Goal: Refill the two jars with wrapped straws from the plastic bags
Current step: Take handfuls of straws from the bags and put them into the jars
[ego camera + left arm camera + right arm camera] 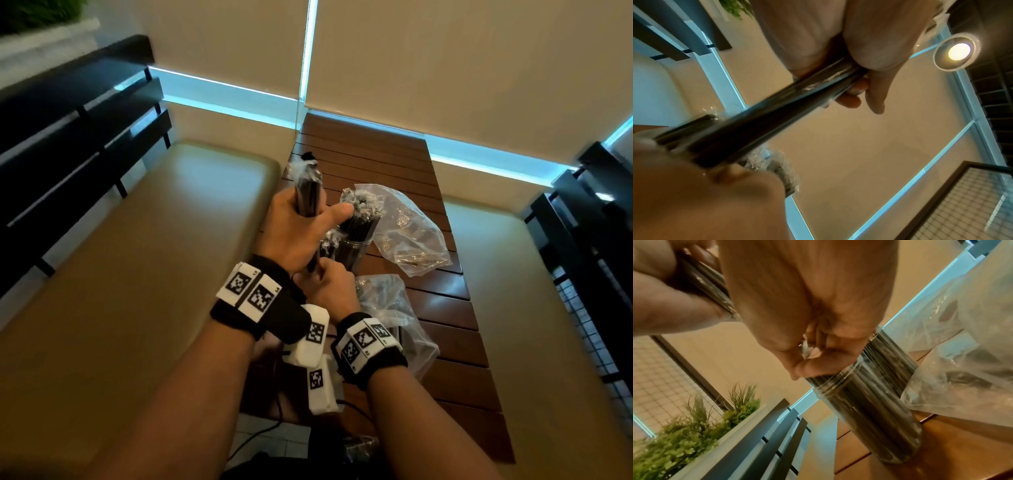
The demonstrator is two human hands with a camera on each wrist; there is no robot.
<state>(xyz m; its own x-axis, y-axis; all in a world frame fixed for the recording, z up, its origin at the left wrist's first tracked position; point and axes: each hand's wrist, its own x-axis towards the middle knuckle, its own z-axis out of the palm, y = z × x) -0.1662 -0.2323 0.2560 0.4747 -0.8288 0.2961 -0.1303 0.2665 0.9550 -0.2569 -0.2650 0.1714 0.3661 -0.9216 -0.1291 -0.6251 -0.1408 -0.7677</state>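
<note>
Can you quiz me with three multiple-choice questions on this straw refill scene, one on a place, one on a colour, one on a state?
1. Where does the crumpled plastic bag lie?
A. On the bench cushion
B. On the wooden table, right of the jar
C. Inside the jar

2. What colour are the wrapped straws in the hands?
A. Black
B. Red
C. White

3. What is the left hand doing?
A. Resting flat on the table
B. Hanging idle
C. Gripping a bundle of straws held upright

Answers:
1. B, the head view shows the bag on the slats beside the jar.
2. A, the straws look black under clear wrappers.
3. C, its fingers curl round the bundle while the right hand holds the bundle's lower end.
</note>
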